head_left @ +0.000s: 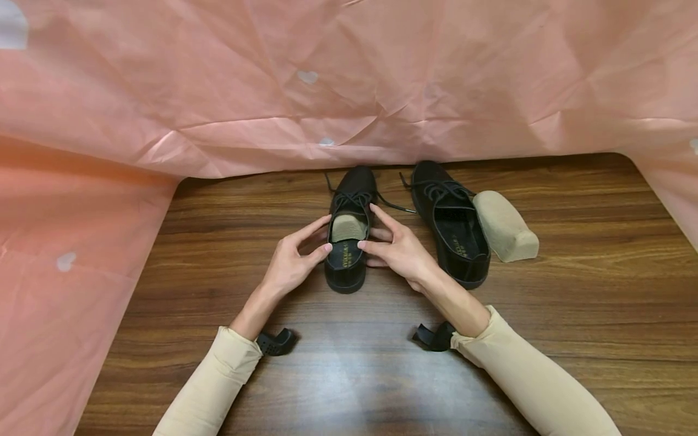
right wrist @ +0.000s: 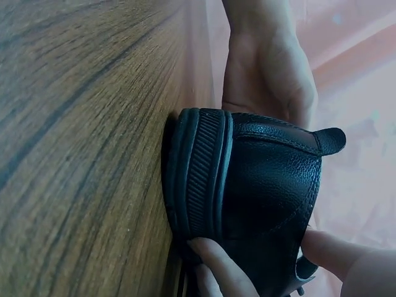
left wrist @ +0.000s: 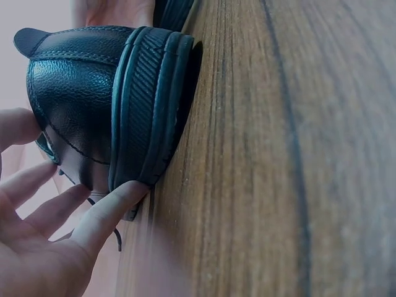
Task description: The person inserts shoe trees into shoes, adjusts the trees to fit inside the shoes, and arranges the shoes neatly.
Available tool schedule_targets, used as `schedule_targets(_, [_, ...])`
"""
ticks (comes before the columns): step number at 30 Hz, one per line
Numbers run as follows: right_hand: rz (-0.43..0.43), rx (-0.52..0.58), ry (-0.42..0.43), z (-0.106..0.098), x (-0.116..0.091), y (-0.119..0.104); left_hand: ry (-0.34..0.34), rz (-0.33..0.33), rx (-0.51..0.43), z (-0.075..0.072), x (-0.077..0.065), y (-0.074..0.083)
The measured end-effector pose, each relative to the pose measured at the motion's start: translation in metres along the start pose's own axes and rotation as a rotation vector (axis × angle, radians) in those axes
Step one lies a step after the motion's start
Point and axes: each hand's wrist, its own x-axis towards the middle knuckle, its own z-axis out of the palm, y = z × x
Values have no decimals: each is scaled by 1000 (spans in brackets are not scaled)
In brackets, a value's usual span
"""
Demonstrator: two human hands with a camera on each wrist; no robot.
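A black lace-up shoe stands on the table, toe pointing away, between both hands. Inside its opening sits a beige shoe filler, its front part hidden under the laces. My left hand grips the shoe's left side, thumb at the collar and fingers along the outer wall. On the opposite side my right hand holds it likewise, thumb at the rim. Both wrist views show the heel and ribbed sole edge, with the left fingers and right fingers low against the sole.
To the right stands a second black shoe, its insole visible. Touching its right side lies another beige filler. Loose laces trail between the shoes. A pink cloth hangs behind the wooden table and along its sides.
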Motion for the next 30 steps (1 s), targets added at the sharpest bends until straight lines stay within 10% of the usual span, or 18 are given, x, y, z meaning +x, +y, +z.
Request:
schedule_targets(20, [-13, 2, -36, 18, 8, -3, 58, -30, 20, -13, -13, 3])
schedule_targets(30, [-15, -10, -41, 28, 15, -3, 112, -39, 73, -18, -21, 32])
